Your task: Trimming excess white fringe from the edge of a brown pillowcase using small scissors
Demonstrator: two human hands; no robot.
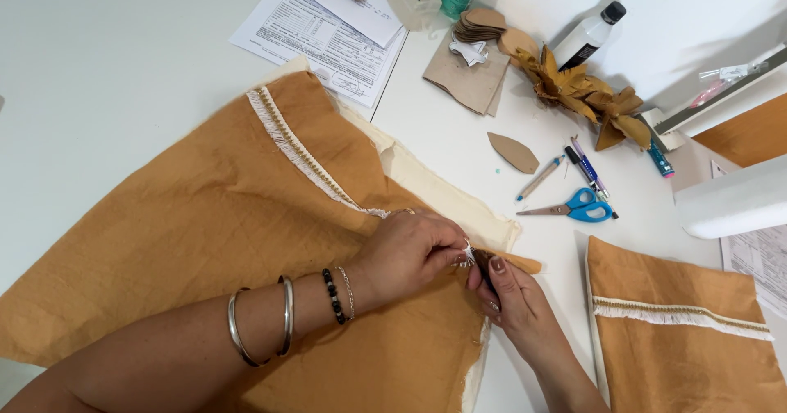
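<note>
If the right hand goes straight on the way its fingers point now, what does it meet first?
The right hand points up and left, at the left hand. Its fingertips already touch the white fringe end pinched there on the mustard fabric; beyond that come the left hand's fingers.

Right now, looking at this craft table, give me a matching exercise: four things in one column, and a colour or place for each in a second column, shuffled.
Things:
1. scissors
2. fringe trim
3. bottle
4. printed papers

Descriptions:
A. white with a black cap, lying by the fabric leaves
B. blue handles
C. at the table's far edge, above the mustard fabric
D. sewn along the edge of the mustard fabric

Pairs: 1-B, 2-D, 3-A, 4-C
</note>
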